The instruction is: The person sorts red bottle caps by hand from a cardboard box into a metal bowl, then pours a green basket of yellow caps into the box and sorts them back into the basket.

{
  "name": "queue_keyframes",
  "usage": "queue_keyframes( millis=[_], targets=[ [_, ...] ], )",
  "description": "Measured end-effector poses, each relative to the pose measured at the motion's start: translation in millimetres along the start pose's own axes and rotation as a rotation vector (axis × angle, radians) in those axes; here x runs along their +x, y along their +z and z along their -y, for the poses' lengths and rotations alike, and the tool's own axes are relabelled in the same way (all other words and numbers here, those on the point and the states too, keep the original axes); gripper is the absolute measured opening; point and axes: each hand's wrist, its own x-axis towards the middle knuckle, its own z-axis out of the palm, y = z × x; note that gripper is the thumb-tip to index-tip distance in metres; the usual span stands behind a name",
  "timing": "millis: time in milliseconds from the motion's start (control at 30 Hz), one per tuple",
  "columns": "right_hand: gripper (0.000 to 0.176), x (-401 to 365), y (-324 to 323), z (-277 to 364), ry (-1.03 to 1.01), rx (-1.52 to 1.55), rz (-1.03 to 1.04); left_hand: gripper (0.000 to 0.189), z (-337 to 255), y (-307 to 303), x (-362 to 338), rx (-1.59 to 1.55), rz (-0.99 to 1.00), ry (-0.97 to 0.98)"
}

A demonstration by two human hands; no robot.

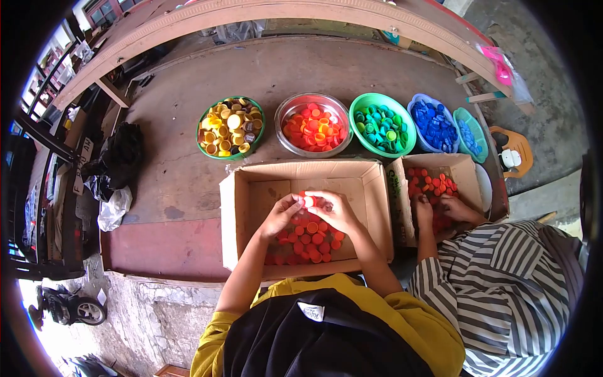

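Note:
My left hand (281,215) and my right hand (337,213) meet above a shallow cardboard box (260,164). Between their closed fingertips is a red bottle cap (309,202) with a pale spot on it. More red shows behind the fingers, but I cannot make out how many caps are there. Below my hands, many loose red and orange bottle caps (306,239) lie in the near part of the box. The far part of its floor is bare cardboard with a dark stain.
Behind the box stand bowls of yellow caps (229,125), red-orange caps (314,129), green caps (384,129), dark blue caps (434,125) and light blue caps (470,138). At right, a co-worker's hands (455,208) are in a smaller box (461,164). Plastic bags (115,207) lie left.

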Motion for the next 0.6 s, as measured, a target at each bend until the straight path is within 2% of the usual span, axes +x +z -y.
queue_keyframes(
  millis=[100,200,300,433,533,600],
  targets=[
    [0.032,-0.3,-0.3,17.4,-0.045,-0.140,-0.032,0.020,6.0,-3.9,2.8,0.047,-0.010,0.049],
    [0.033,0.1,1.1,20.9,-0.064,-0.123,-0.046,0.021,3.8,-2.4,3.4,0.013,-0.022,0.025],
    [0.034,3.0,-0.3,26.9,-0.175,-0.256,-0.040,0.021,-8.3,9.7,-0.3,-0.006,-0.018,0.036],
    [0.034,4.9,-1.0,25.0,-0.234,-0.235,-0.038,0.022,-6.0,5.7,0.2,-0.031,0.040,0.045],
    [0.034,4.8,-6.7,24.2,-0.033,-0.148,0.010,0.024,-8.6,8.4,-1.5,-0.135,0.038,0.032],
    [0.034,7.3,-9.3,25.3,-0.023,-0.156,0.025,0.024,-6.6,9.1,-1.7,-0.183,0.040,0.043]
  ],
)
